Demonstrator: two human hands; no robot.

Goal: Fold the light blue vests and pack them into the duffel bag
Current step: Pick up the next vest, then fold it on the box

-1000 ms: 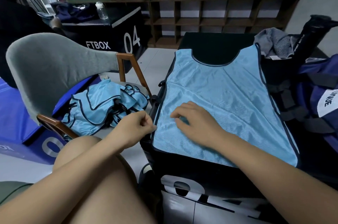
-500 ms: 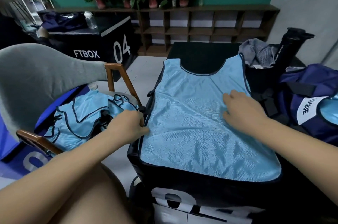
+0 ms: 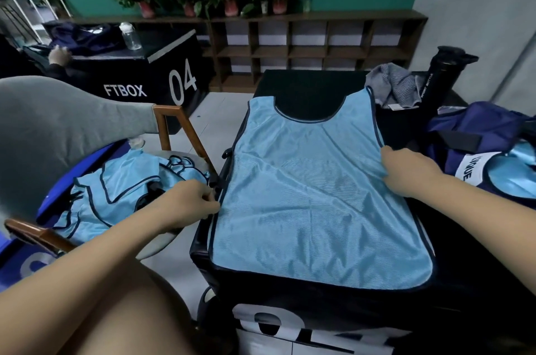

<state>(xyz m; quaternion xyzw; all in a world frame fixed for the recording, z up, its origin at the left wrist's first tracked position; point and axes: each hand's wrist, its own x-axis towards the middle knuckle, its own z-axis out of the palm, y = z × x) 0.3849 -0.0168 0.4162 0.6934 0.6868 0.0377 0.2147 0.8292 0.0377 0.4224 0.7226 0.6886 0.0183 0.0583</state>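
The light blue vest [image 3: 313, 204] lies flat on a black box [image 3: 304, 293]. The left hand [image 3: 185, 204] pinches its left hem, and the right hand [image 3: 409, 172] grips its right edge, near the navy duffel bag [image 3: 475, 128].

One spread vest [image 3: 313, 189], one duffel bag [image 3: 475, 125], one chair [image 3: 58, 128].

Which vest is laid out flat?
The vest on the black box, with the left hand and right hand pinching its side edges. The chair vests lie in a crumpled heap; the bag vest shows only partly.
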